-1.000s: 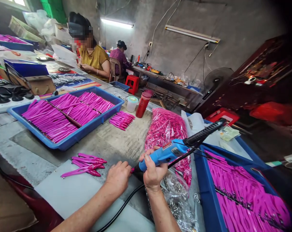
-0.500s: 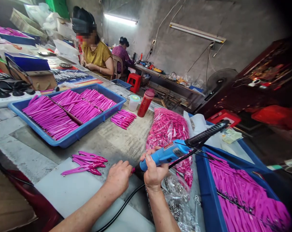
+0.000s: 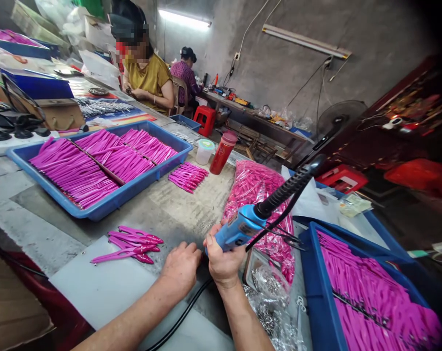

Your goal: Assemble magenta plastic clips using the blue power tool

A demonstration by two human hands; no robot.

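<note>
We had our right hand wrapped around the blue power tool, which tilted over the desk, its lower end down beside our left hand and its black cord rising from the upper end. The left hand was low over the desk with its fingers curled under (they hid whatever lay beneath, so we could not tell whether it gripped anything). Nearest to it, on the left, a loose pile of pink pliers lay partly over a white sheet. Beyond our hands stood a blue tray filled with pink handles, and to its right a red bottle next to a small tub. Just past the tool, a clear bag bulged with pink pieces, and a blue bin stood further right.
</note>
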